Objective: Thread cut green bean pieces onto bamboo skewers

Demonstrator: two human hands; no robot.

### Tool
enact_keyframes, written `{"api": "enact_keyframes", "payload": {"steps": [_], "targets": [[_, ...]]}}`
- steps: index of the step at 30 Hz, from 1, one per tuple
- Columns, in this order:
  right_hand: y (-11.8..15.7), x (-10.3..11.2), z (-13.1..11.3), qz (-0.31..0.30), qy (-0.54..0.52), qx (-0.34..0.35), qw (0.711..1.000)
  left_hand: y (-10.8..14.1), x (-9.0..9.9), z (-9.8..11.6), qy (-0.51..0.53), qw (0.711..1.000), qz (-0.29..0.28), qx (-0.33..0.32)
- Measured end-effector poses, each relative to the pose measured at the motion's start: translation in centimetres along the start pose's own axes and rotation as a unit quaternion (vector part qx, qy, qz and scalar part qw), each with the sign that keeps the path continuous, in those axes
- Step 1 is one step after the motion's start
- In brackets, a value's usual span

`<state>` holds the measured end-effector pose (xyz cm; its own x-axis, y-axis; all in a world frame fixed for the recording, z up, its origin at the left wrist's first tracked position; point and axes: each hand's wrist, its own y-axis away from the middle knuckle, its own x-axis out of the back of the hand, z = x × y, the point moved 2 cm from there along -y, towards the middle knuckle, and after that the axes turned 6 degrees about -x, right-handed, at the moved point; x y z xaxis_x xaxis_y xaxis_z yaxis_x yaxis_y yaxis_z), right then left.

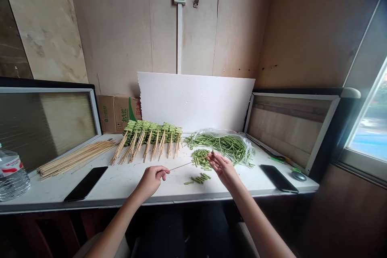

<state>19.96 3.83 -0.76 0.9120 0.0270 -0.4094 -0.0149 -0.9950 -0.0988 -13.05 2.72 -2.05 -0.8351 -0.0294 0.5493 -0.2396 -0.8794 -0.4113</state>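
Observation:
My left hand (pixel 154 178) pinches the end of a thin wooden skewer (pixel 180 166), which points right and slightly up. Between the fingertips of my right hand (pixel 222 167) is a short green bean piece (pixel 213 152), near the skewer's far end. Whether the two touch is too small to tell. Under and beside my right hand lies a pile of cut bean pieces (pixel 200 157), with several loose pieces (pixel 199 178) nearer the table edge. Long uncut beans (pixel 225 145) lie in a clear plastic bag behind. Finished skewers of beans (pixel 151 133) are stacked at the back left.
Bare skewers (pixel 75 157) lie at the left, near a water bottle (pixel 13 175) and a black phone (pixel 86 183). Another phone (pixel 278 178) and a mouse-like object (pixel 298 175) are at the right. A white board (pixel 196 102) stands behind the table (pixel 133 200).

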Motion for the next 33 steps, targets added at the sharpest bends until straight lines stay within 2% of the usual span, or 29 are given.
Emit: {"api": "enact_keyframes", "payload": {"steps": [14, 33], "targets": [[0.54, -0.72, -0.22, -0.001, -0.067, -0.005, 0.998, 0.02, -0.06, -0.50, 0.021, 1.000, 0.001, -0.004], [0.83, -0.77, -0.41, -0.002, -0.018, 0.005, 1.000, 0.11, 0.30, -0.44, 0.003, 1.000, 0.003, -0.010]]}}
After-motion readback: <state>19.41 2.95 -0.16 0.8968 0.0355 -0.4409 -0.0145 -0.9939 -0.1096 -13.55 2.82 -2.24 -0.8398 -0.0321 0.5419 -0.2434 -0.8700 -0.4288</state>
